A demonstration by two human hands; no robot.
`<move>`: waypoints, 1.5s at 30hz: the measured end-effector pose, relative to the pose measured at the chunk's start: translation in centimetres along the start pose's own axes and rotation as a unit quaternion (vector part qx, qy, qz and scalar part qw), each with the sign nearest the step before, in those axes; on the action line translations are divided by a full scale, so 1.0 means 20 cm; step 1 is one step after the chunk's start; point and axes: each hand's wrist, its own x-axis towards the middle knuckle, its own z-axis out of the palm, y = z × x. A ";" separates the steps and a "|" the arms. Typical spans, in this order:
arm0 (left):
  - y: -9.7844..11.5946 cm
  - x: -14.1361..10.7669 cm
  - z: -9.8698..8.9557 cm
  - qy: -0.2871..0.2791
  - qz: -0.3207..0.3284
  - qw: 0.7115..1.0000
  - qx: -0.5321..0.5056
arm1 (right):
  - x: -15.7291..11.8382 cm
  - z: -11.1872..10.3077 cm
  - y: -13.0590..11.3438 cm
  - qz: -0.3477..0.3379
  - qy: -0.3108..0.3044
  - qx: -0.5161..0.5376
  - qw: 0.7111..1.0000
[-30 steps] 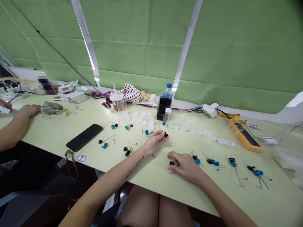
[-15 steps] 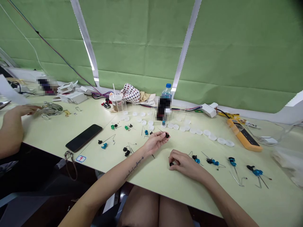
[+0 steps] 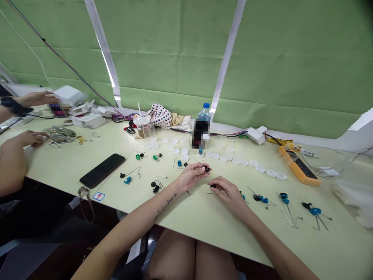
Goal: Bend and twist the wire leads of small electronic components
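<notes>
My left hand pinches a small black part between thumb and fingertips above the table. Close by on the right, my right hand is closed on another small black piece, with a thin metal pin showing beside it. The two hands are apart. Right of my right hand lie sets of a blue piece, a black piece and bent metal wires, such as this blue piece. Similar blue, green and black pieces with wires lie left of my left hand.
Behind my hands runs a row of small white round caps. A phone lies on the left and a yellow multimeter on the right. A drink cup and a bottle stand at the back. A co-worker's hands are at far left.
My right hand has risen from the table and moved closer to my left hand with its black piece. At far left, a co-worker's second hand has appeared with a white box.
</notes>
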 end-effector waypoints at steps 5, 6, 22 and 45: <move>0.00 0.00 0.00 0.016 0.011 1.000 -0.005 | 0.03 -0.03 -0.06 0.017 0.061 0.013 0.998; 0.00 0.00 0.00 0.022 0.012 1.000 -0.003 | 0.04 -0.03 -0.08 0.019 0.075 0.011 0.997; -0.02 -0.02 0.01 0.014 0.017 1.000 0.000 | 0.04 -0.03 0.00 -0.046 0.185 -0.081 0.978; -0.02 -0.01 0.03 -0.011 -0.011 0.999 0.052 | 0.04 0.00 0.02 -0.070 0.162 -0.053 0.983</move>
